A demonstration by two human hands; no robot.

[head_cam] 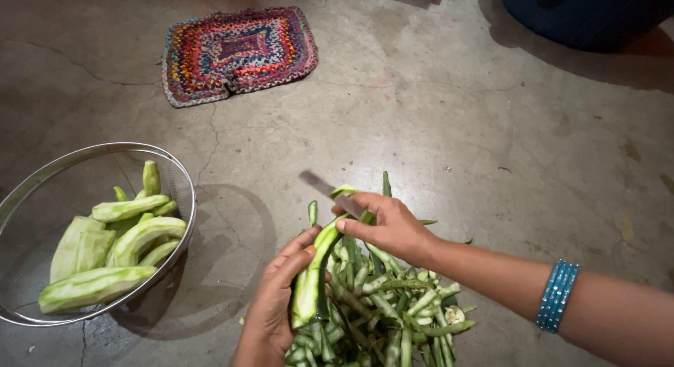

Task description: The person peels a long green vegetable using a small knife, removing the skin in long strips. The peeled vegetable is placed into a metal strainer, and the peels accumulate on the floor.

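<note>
My left hand (pixel 274 304) grips a long green gourd (pixel 311 279), partly peeled, held upright over a heap of green peelings (pixel 382 318) on the floor. My right hand (pixel 390 223) holds a knife (pixel 324 188) whose blade points up and left, its edge against the gourd's upper end. A strip of peel curls off near the blade. A blue bangle (pixel 557 295) circles my right wrist.
A wire mesh strainer basket (pixel 28 181) at the left holds several peeled pale green gourds (pixel 130 241). A colourful braided mat (pixel 237 51) lies on the concrete floor beyond. A dark blue container (pixel 583 16) stands at the top right.
</note>
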